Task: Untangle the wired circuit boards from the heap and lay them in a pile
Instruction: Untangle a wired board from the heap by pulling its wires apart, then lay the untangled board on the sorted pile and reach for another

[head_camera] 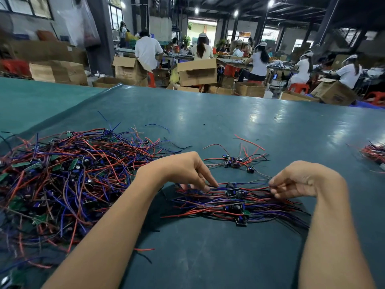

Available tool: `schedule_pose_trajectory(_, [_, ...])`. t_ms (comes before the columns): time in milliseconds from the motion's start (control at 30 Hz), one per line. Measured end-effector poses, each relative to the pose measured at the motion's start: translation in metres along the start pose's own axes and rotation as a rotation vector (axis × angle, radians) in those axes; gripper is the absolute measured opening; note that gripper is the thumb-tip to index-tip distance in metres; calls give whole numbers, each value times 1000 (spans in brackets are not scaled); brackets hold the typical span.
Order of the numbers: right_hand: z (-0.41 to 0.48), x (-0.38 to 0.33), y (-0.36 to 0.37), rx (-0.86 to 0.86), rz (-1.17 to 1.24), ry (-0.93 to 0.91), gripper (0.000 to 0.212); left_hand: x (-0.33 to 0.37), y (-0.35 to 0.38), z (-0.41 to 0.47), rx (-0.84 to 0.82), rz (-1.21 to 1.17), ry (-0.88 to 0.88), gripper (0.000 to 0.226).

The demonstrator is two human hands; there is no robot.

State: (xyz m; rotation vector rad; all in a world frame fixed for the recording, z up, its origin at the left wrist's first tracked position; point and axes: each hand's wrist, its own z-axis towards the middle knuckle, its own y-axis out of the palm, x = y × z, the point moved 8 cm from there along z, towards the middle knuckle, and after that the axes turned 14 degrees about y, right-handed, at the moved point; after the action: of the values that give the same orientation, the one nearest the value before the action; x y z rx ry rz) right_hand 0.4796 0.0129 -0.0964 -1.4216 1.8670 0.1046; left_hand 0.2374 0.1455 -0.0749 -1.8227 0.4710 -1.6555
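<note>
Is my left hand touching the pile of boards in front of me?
Touching. Head view: the left hand has its fingertips down on the wires at the pile's left end.

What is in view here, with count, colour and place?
tangled heap: one, red, blue and black wires with green boards, table's left.
sorted pile: one, same wire colours, dark boards, between the hands.
small cluster: one, a few dark boards with red wires, beyond the pile.
far bundle: one, red-wired, table's right edge, cut off.
table: one, teal-green cover.
cardboard boxes: several, brown, floor behind the table.
workers: several, mostly white tops, background benches.
left hand: one, fingers on the pile's left wire ends; grip unclear.
right hand: one, fingers pinch the pile's right wire ends.
</note>
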Motion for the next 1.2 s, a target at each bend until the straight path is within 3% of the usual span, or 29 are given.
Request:
schedule_pose_trajectory(200, [12, 7, -13, 114, -134, 66, 10, -1, 0, -1, -32, 138, -62, 20])
schedule_pose_trajectory(267, [9, 3, -19, 190, -207, 75, 22, 1, -1, -5, -45, 154, -84, 24])
schedule_pose_trajectory(400, [-11, -20, -40, 354, -121, -46, 42, 2, -20, -25, -33, 191, -173, 42])
schedule_pose_trajectory(500, [-37, -48, -45, 434, -75, -243, 36, -1, -59, -51, 172, 196, -188, 28])
schedule_pose_trajectory(633, [-75, -94, -3, 341, -2, -580, 19, -12, -117, -95, 603, 247, -171, 10])
schedule_pose_trajectory(700, [-87, -112, 38, 261, -38, -679, 15, -25, -128, -108, 688, 289, -208, 12])
schedule_pose_trajectory(867, [-92, -125, 169, 76, -421, -796, 15, -69, -107, -103, 521, 366, -405, 34])
schedule_pose_trajectory(967, [-91, -113, 235, 24, -766, -860, 21, -81, -102, -99, 528, 420, -444, 48])
schedule_pose_trajectory(1067, [-81, -98, 260, 48, -922, -846, 22, -88, -105, -100, 572, 474, -468, 61])
schedule_pose_trajectory(1200, [-69, -90, 260, 91, -888, -809, 25, -88, -109, -103, 627, 513, -473, 29])
